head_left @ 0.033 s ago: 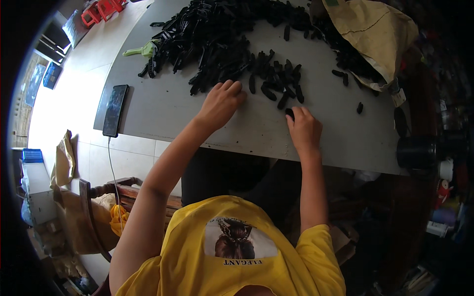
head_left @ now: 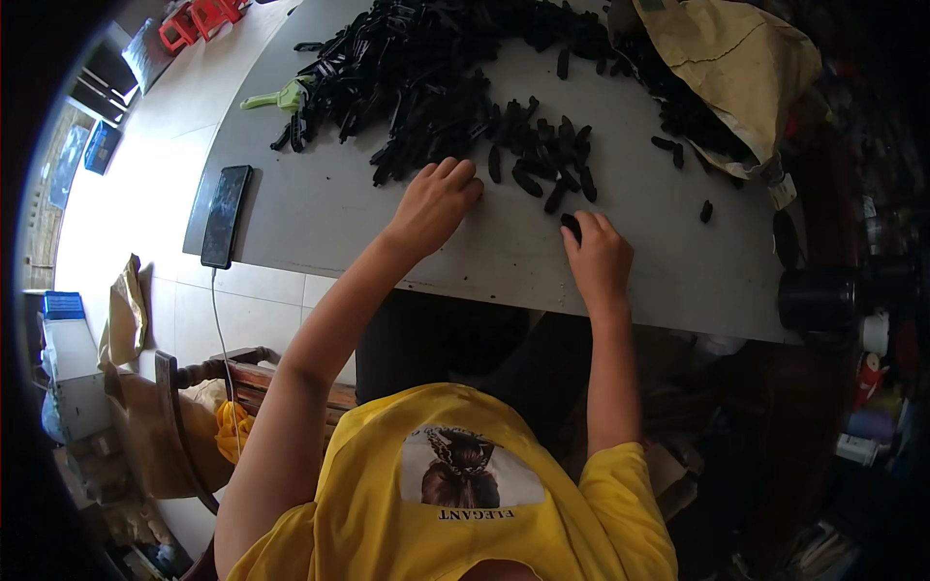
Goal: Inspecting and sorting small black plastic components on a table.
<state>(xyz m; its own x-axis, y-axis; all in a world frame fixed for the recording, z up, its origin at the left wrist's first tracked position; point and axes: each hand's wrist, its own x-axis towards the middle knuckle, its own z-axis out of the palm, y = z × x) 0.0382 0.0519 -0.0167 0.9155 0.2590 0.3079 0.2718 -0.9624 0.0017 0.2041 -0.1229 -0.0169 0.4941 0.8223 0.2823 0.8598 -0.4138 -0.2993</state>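
A large heap of small, long black plastic pieces (head_left: 417,97) covers the far part of the grey table. At its near edge rests my left hand (head_left: 444,194), fingers curled down; whatever they hold, if anything, is hidden. To the right, my right hand (head_left: 599,250) pinches one black piece (head_left: 572,228) between thumb and fingers, just above the tabletop. Ahead of both hands lies a looser cluster of the same pieces (head_left: 547,160), apart from the right hand.
A light green handled object (head_left: 281,97) lies at the heap's left side. The phone (head_left: 228,215) with a white cable sits at the table's left edge. An open brown sack (head_left: 727,68) spills black pieces at the far right. A dark cylindrical object (head_left: 819,298) stands by the right edge.
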